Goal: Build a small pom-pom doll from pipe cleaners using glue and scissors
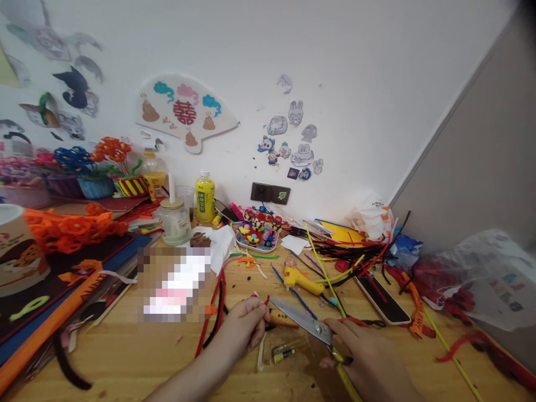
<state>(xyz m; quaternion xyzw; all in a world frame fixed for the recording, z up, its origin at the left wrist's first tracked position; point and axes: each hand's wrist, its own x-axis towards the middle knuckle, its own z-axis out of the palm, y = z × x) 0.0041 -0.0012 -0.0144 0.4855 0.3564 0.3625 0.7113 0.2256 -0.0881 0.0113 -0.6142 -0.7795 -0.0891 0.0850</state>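
Note:
My right hand [368, 357] grips the handles of a pair of scissors [301, 319], whose silver blades point left toward my left hand. My left hand [247, 324] is pinched shut on a small red piece, likely a bit of pipe cleaner, right at the blade tips. Both hands hover low over the wooden table [138, 357]. A red and a black pipe cleaner [213, 312] curve on the table just left of my left hand. A small battery-like cylinder [283, 353] lies below the blades.
A yellow glue gun [301, 281], a phone [383, 300] and a tangle of pipe cleaners [352, 251] lie behind my hands. Jars, a yellow bottle [205, 196], a tray of small figures [258, 231], orange craft pieces [71, 229] and plastic bags [489, 279] crowd the sides.

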